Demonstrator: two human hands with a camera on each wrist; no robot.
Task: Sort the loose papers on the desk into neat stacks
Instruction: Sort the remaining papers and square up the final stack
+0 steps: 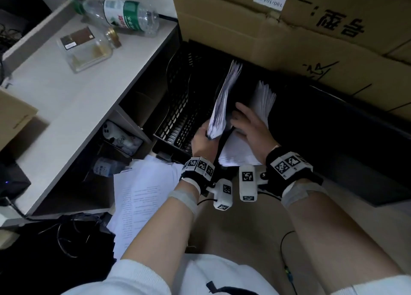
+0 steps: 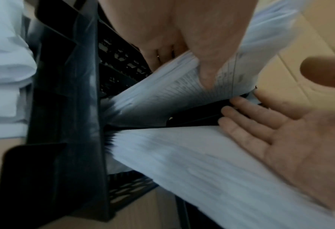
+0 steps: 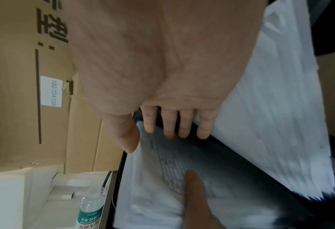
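A black mesh file rack [image 1: 180, 99] stands between the desk and the cartons. My left hand [image 1: 203, 139] grips the lower edge of a stack of printed papers [image 1: 220, 108], which leans upright in the rack; my thumb [image 2: 207, 72] presses on the stack's printed face [image 2: 162, 96]. To its right stands a thicker stack of white papers [image 1: 264, 99]. My right hand [image 1: 249, 125] is open in the gap between the two stacks, its fingers [image 3: 170, 124] straight and touching the printed sheet [image 3: 182, 162]. The white stack [image 3: 270, 108] lies along the back of that hand.
A loose pile of papers [image 1: 142, 194] lies low at the left of my arms. On the white desk [image 1: 66, 94] lie a plastic water bottle [image 1: 124, 14] and a glass bottle [image 1: 89, 48]. Large cardboard boxes [image 1: 289, 28] stand close behind the rack.
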